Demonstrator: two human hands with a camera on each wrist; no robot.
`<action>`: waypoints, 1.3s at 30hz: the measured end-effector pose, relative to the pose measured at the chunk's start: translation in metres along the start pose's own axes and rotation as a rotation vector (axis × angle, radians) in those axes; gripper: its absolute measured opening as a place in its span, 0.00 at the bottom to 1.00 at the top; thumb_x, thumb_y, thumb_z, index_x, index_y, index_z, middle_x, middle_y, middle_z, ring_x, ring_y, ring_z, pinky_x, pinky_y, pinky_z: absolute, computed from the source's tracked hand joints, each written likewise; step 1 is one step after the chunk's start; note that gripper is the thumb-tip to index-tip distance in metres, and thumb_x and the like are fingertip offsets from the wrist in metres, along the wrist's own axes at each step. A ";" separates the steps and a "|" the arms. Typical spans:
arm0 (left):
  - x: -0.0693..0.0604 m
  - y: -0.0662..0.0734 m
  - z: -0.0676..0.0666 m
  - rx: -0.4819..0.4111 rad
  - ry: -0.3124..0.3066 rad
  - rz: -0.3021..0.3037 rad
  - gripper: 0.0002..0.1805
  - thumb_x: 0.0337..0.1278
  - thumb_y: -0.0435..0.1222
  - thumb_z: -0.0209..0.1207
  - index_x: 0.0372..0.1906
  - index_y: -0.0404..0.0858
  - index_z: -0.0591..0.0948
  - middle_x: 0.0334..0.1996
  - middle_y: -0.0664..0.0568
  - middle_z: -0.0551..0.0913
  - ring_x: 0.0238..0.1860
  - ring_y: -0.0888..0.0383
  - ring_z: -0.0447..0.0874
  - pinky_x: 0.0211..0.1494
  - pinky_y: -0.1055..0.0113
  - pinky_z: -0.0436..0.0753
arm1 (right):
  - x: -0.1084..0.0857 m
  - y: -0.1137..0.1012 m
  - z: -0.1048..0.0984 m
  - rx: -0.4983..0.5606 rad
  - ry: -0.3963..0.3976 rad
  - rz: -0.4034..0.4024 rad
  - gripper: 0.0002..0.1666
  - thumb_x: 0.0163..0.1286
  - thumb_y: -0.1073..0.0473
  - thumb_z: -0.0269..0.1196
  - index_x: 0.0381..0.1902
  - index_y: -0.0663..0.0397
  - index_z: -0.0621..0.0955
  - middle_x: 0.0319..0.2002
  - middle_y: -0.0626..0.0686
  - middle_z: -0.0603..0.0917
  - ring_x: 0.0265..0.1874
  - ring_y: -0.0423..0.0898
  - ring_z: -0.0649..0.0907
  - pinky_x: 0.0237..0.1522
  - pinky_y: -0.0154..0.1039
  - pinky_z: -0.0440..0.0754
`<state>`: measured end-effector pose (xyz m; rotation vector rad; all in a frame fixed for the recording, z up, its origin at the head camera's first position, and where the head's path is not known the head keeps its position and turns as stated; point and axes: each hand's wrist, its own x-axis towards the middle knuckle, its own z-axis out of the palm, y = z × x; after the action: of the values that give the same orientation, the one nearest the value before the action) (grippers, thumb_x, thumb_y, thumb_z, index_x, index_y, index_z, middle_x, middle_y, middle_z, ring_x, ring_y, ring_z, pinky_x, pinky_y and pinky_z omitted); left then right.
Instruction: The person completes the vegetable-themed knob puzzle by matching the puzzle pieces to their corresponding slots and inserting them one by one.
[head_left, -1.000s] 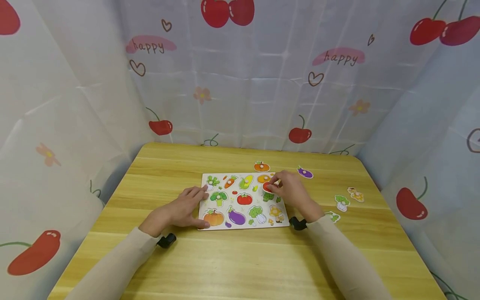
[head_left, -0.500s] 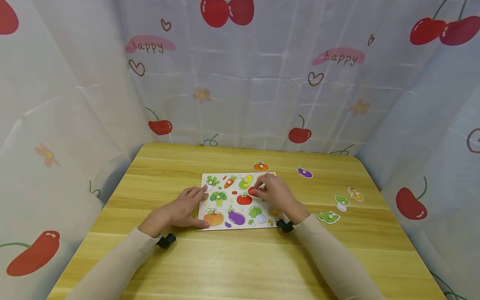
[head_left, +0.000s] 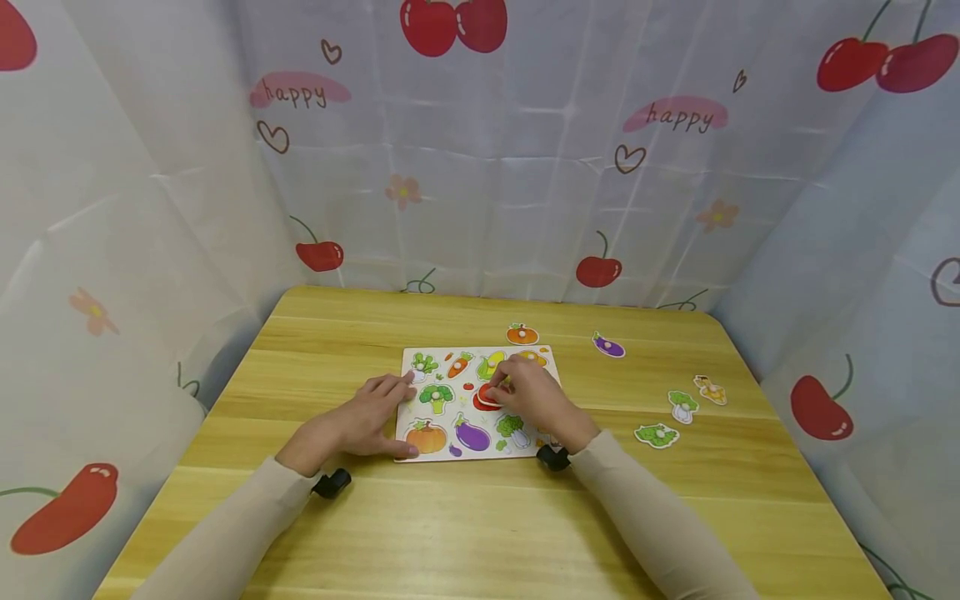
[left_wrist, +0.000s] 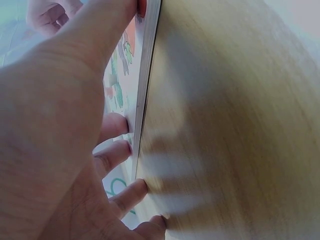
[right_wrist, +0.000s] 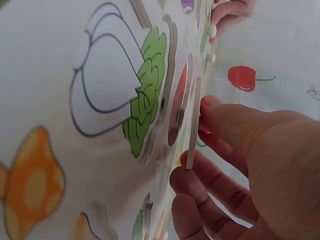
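Observation:
My right hand (head_left: 536, 393) pinches a red tomato puzzle piece (head_left: 489, 391) over the red tomato picture in the middle of the puzzle board (head_left: 463, 407). In the right wrist view the tomato piece (right_wrist: 194, 127) appears edge-on, slightly apart from the board. My left hand (head_left: 366, 418) spreads over the board's left end, thumb and fingertips at its edge. Radish, broccoli, carrot and corn pieces with knobs sit in the board. The pumpkin (head_left: 427, 437), eggplant (head_left: 472, 434) and cabbage (right_wrist: 107, 75) pictures show without knobs. My right hand hides part of the board's right side.
A pumpkin piece (head_left: 522, 334) and an eggplant piece (head_left: 608, 345) lie behind the board on the wooden table (head_left: 465, 533). To the right lie a mushroom piece (head_left: 710, 390), a cabbage piece (head_left: 683, 407) and a leafy green piece (head_left: 657, 436). Printed curtains (head_left: 480, 208) surround the table.
My right hand has carried the tomato piece leftward from the board's upper right to the tomato picture in the middle. My left hand has stayed put.

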<state>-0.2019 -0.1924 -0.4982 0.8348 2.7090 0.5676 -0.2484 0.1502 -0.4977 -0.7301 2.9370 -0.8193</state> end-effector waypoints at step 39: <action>0.000 0.001 0.000 0.004 0.006 0.000 0.56 0.69 0.61 0.80 0.85 0.31 0.69 0.94 0.31 0.58 0.89 0.24 0.60 0.91 0.25 0.67 | -0.001 0.001 0.014 0.004 0.026 -0.068 0.08 0.80 0.50 0.80 0.42 0.45 0.92 0.43 0.47 0.86 0.34 0.42 0.79 0.36 0.37 0.79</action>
<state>-0.2017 -0.1913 -0.4979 0.8359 2.7162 0.5650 -0.2462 0.1448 -0.5100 -0.8301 2.9477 -0.8456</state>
